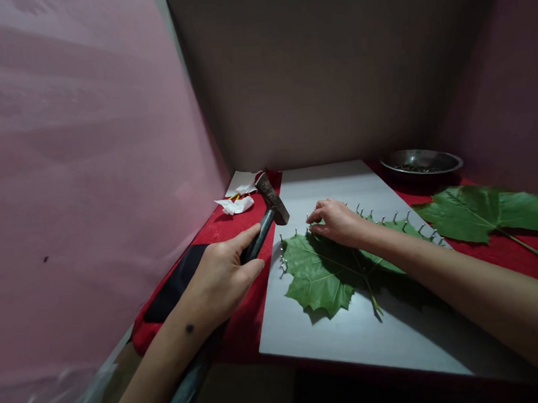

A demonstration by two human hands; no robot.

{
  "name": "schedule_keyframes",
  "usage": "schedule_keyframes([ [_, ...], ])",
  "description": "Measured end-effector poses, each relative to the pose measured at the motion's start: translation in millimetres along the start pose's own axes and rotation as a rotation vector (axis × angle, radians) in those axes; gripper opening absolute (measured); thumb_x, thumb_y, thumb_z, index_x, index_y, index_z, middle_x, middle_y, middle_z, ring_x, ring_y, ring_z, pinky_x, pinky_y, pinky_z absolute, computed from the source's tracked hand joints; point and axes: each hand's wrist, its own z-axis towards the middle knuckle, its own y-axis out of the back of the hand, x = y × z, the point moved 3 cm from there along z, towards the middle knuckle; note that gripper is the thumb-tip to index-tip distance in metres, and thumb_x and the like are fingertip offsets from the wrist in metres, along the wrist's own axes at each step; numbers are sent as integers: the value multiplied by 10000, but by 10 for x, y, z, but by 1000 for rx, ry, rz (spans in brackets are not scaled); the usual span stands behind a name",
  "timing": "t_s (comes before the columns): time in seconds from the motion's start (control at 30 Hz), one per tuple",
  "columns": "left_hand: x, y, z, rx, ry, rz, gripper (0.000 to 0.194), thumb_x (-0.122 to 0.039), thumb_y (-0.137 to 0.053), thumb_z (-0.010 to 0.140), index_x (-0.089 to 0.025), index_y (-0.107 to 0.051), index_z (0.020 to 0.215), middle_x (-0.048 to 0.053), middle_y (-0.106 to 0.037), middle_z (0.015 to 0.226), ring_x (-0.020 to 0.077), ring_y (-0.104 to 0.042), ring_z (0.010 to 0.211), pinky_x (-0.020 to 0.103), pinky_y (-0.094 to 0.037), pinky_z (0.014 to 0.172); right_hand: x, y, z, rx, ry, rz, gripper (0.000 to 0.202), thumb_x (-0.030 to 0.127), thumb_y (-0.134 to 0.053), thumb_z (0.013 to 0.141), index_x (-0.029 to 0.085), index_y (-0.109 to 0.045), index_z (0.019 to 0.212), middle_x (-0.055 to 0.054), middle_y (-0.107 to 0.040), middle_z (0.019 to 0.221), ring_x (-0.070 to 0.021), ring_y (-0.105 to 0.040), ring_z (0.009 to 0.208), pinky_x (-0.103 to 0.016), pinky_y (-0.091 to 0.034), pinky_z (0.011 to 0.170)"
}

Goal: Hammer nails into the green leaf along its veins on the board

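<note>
A white board (322,180) lies on the red-covered surface (250,314), and a large green leaf (318,271) is spread out on the board, its stalk pointing toward the board's near edge. Nails (407,217) stand along the leaf's far outline, some upright and some tilted, running from near the board's left edge across to its right edge.

Left of the board, the left hand (223,276) grips a hammer (272,201), fingers wrapped around the handle and the metal head level with the board's left edge. The right hand (337,222) is over the board at the leaf's far margin, its fingers bent, with thumb and forefinger beside a nail (whether they pinch it, I cannot tell).

To the right of the board lies a second leaf (486,211), and by the board's far right corner sits a metal bowl (411,156) with small items inside (too dark to make out). Near the board's far left corner is crumpled white paper (237,205); a flat dark item (174,281) lies farther left of the board.
</note>
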Motion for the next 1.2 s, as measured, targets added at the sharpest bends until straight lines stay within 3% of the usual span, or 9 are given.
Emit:
schedule_keyframes([
  [0.23,68,-19,-11,-13,10,-44,538,-169,-498,728,-238,-572,1256,-30,-645,711,122,-511,551,233,-425,521,70,-100,55,10,-58,-36,208,220,-571,787,227,-757,879,-69,-637,913,-198,-560,903,-273,-381,768],
  [0.43,64,-43,29,-5,-17,-38,556,-154,-494,718,-231,-565,1265,-13,-670,758,165,-584,688,260,-472,605,60,-125,50,5,-95,14,187,261,-602,767,222,-755,868,-55,-630,914,-173,-563,849,-266,-384,764],
  [0.77,30,-124,68,83,-31,-11,559,-131,-486,742,-237,-534,1289,-40,-644,752,123,-526,609,216,-417,549,40,-125,82,19,-132,89,141,248,-619,759,219,-754,791,-38,-648,871,-142,-557,758,-244,-375,664],
  [1.03,-74,-195,87,45,-76,28,531,-164,-509,761,-173,-533,1292,24,-693,925,191,-623,899,275,-467,822,50,-122,80,28,-137,75,158,244,-603,764,224,-754,805,-27,-649,876,-138,-557,771,-240,-352,660],
  [1.2,-100,-232,107,124,-108,77,508,-157,-519,766,-195,-557,1271,33,-706,1030,194,-639,910,281,-478,823,41,-124,94,34,-142,66,140,245,-616,750,207,-750,761,-33,-658,874,-145,-566,772,-250,-344,656],
])
